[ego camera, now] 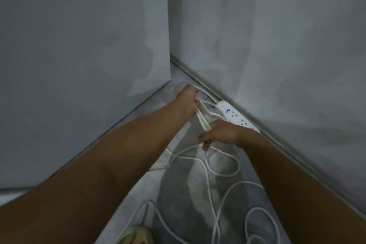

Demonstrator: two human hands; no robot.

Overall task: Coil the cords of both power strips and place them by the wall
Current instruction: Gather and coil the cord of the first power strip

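Head view count: we see one white power strip [235,116], two hands, and one run of white cord [202,121]. We cannot tell whether all the loose loops belong to a single cord. We see one pale rounded object [136,235] at the bottom edge and cannot identify it.

Surface and room: the floor [178,204] is pale grey with a mottled pattern. A grey wall [277,45] stands on the right, with a narrow strip [198,77] running along its base. A flat grey panel [79,65] stands on the left, so the floor forms a narrow wedge between the two. Lighting is dim.

Location of the task items: the power strip lies flat on the floor, against the base of the right wall, with a small blue light showing near its far end. The cord leaves that far end, and loose loops of cord sprawl across the floor toward us.

Hands: the left hand [188,102] is closed around several gathered strands of cord, just left of the strip's far end. The right hand [219,134], in front of the strip's near end, has curled fingers pinching the same strands. Short taut strands run between the two hands.
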